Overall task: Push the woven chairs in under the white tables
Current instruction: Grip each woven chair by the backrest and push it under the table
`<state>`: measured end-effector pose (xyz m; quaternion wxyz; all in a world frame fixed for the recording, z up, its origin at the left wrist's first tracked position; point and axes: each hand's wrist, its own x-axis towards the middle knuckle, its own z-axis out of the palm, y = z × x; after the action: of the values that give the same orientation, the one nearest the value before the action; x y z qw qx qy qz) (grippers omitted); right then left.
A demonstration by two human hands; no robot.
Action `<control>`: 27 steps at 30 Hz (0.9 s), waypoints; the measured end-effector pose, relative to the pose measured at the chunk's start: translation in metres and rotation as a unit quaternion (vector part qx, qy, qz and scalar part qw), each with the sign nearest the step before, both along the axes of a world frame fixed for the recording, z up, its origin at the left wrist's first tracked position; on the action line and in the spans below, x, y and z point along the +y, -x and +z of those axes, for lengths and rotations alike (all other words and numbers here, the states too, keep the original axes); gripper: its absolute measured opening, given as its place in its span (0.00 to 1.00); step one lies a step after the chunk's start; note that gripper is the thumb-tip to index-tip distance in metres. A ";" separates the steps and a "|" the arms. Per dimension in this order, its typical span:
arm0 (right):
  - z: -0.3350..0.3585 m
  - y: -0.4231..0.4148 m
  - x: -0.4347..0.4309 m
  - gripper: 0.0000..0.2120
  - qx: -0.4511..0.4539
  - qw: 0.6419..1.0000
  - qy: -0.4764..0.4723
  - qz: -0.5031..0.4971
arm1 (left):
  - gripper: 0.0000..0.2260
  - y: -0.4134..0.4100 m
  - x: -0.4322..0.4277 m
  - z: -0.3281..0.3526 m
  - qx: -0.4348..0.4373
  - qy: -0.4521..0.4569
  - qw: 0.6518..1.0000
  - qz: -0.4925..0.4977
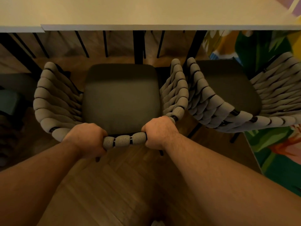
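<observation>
My left hand (86,137) and right hand (158,132) both curl round the back rail of the grey rope-woven, dark-cushioned chair (122,98), which stands short of the flat white table (146,12) at twelve o'clock. I should push evenly toward twelve, clear of the matching woven chair (211,101) at two.

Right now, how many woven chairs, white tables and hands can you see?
Woven chairs: 2 (held chair, neighbouring chair)
White tables: 2 (main table, left table)
Hands: 2 (left hand, right hand), both gripping the held chair
Total: 6
</observation>
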<state>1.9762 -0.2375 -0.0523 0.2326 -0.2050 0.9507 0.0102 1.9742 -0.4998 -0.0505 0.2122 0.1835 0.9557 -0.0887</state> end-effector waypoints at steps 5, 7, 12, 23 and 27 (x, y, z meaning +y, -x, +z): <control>0.004 -0.002 -0.002 0.11 -0.004 1.000 -0.003 -0.008 | 0.10 0.000 0.001 0.003 -0.014 -0.009 1.000 0.020; 0.004 -0.004 -0.002 0.10 -0.005 1.000 0.001 -0.017 | 0.09 -0.001 0.001 0.003 -0.013 -0.011 1.000 0.021; 0.007 -0.012 -0.013 0.10 0.017 0.998 -0.025 -0.056 | 0.08 -0.006 0.001 0.000 -0.012 -0.029 0.999 0.036; 0.031 -0.048 -0.138 0.16 0.079 0.990 0.099 -0.067 | 0.30 -0.053 -0.090 0.013 0.048 -0.210 0.976 -0.022; 0.042 -0.077 -0.230 0.21 0.146 0.973 0.174 -0.036 | 0.33 -0.087 -0.181 0.029 0.069 -0.209 0.976 0.008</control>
<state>2.0528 -0.4673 -0.0106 0.0521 -0.2039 0.9684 -0.1340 2.0611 -0.6809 -0.0211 0.1035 0.2098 0.9669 0.1019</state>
